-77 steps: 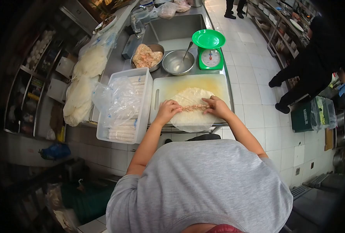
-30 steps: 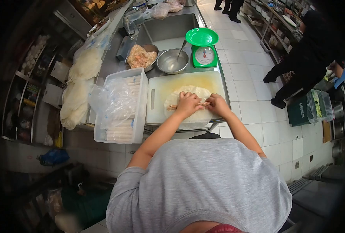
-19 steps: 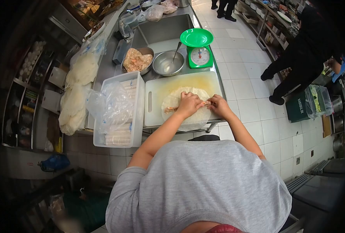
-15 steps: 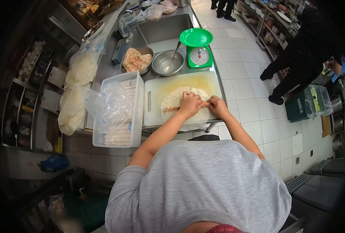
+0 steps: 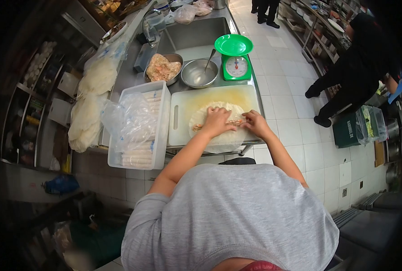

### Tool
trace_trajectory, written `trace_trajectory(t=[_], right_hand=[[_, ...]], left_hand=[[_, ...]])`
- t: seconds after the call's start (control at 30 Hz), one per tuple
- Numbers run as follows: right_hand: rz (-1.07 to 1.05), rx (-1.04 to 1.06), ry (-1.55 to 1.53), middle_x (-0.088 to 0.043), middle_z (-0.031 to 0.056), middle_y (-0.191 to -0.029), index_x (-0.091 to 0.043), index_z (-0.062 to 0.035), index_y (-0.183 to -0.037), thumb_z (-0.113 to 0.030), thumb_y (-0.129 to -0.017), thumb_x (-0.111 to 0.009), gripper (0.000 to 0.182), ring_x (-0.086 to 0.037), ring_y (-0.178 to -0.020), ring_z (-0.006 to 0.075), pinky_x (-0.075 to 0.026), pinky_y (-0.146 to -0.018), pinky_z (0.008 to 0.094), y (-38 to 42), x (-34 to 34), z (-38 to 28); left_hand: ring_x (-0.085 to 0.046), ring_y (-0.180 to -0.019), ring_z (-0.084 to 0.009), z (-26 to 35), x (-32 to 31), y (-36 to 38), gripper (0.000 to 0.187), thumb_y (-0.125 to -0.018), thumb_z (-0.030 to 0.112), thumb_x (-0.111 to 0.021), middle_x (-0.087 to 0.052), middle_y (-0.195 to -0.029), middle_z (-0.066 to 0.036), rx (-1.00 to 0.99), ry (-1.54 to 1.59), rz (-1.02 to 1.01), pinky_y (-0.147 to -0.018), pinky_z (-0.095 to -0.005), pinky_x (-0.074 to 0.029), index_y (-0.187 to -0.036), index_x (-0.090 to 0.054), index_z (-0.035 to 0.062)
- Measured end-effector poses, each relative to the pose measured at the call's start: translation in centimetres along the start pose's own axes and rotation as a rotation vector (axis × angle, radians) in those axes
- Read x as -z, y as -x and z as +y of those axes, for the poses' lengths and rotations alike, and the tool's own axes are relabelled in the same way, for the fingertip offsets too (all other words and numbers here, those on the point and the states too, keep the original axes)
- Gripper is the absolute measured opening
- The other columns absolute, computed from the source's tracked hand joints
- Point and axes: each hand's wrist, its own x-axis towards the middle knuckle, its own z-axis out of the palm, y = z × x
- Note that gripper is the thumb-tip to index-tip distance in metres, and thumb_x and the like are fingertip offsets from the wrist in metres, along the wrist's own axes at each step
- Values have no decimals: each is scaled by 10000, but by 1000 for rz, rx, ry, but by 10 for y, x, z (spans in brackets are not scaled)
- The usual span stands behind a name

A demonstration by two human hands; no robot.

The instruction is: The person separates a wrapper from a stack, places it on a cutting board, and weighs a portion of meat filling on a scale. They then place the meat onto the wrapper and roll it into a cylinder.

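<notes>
The left hand [image 5: 217,122] has just opened wide over the filling [image 5: 235,122], baring a stretch toward the right hand [image 5: 254,123] at three o'clock (pinching or not, I can't tell), so the strip seems spread nine-to-three across the round wrapper [image 5: 230,138] on the board [image 5: 183,100].

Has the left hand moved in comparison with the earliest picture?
Yes. Judged against the handle slot of the cutting board, the left hand has moved to the right, from the left end of the filling to over its middle.
</notes>
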Motion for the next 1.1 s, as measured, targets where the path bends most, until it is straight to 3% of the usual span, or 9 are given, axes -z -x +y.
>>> trace_trajectory(t=[0.1, 0.3, 0.5, 0.7, 0.8, 0.9, 1.1], right_hand=[[-76, 215, 105, -573, 115, -760, -650, -16, -822, -97, -652, -741, 210, -576, -784, 298, -481, -705, 377, -6, -4, -3], [-131, 271, 154, -575, 118, -807, -620, -8, -778, -82, -650, -737, 189, -572, -796, 304, -482, -716, 385, -13, -13, -9], [-255, 321, 196, -576, 122, -806, -629, -5, -786, -75, -641, -728, 189, -572, -801, 311, -482, -720, 388, -30, -32, -8], [-285, 399, 180, -565, 121, -790, -625, -11, -760, -89, -640, -723, 173, -568, -811, 308, -479, -732, 390, -35, -46, -28], [-335, 328, 268, -574, 131, -813, -628, -26, -746, -114, -648, -713, 157, -579, -828, 310, -483, -757, 389, -41, -55, -30], [-243, 406, 224, -571, 130, -806, -623, -30, -734, -121, -646, -708, 153, -581, -834, 313, -486, -750, 396, -42, -63, -42], [-275, 389, 225, -573, 131, -804, -621, -35, -729, -125, -648, -701, 145, -584, -839, 311, -487, -755, 393, -51, -93, -51]], left_hand=[[-514, -1036, -242, -26, 29, 25, 644, -619, 547, -742, -601, -1039, -53, 115, 32, 15, -927, -402, -278, -1084, -664, 109], [-530, -1003, -205, -68, 48, 89, 537, -660, 466, -754, -601, -1028, -40, 380, 36, -76, -928, -372, -275, -1054, -675, 110], [-552, -879, -169, -73, 32, 104, 337, -708, 353, -750, -610, -911, -2, 414, 189, 62, -871, -347, -280, -949, -701, 122], [-557, -863, -182, -70, 27, 101, 293, -705, 348, -745, -607, -858, -4, 431, 244, 121, -834, -346, -292, -903, -702, 136], [-557, -862, -181, -71, 28, 104, 257, -708, 324, -742, -608, -848, 2, 440, 262, 118, -829, -349, -295, -887, -704, 144], [-556, -873, -178, -74, 26, 106, 249, -700, 313, -746, -610, -845, 14, 471, 285, 80, -834, -357, -297, -885, -706, 151], [-553, -885, -184, -76, 21, 100, 233, -712, 301, -737, -607, -837, 13, 350, 257, 147, -837, -367, -300, -887, -704, 151]])
